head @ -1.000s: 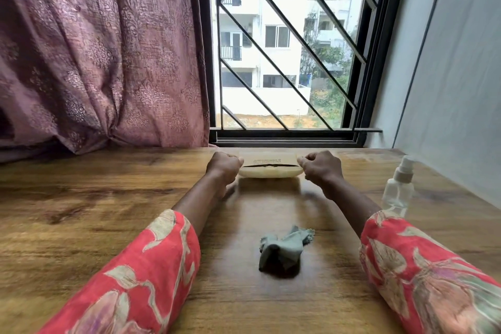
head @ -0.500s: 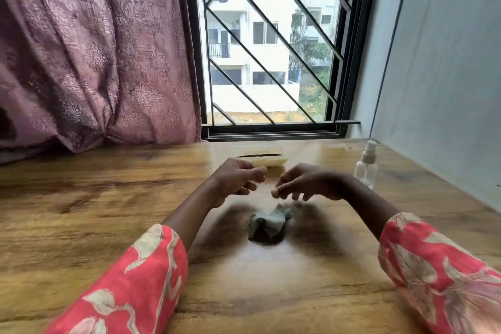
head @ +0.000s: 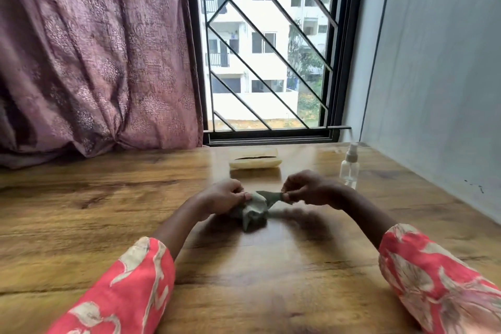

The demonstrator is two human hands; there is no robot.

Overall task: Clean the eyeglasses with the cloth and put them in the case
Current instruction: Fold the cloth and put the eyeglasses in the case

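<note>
Your left hand point(head: 222, 198) and right hand point(head: 306, 190) fingers pinch the cloth point(head: 253, 210), nearer you than the case point(head: 254, 161); spread it flat before wiping.

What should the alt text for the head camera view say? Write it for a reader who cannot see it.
Two hands, the left hand and the right hand, pinch a crumpled grey-green cloth on a wooden table. Beyond it lie a cream oblong glasses case, slightly open, and a small clear spray bottle, before a barred window and mauve curtain.
</note>
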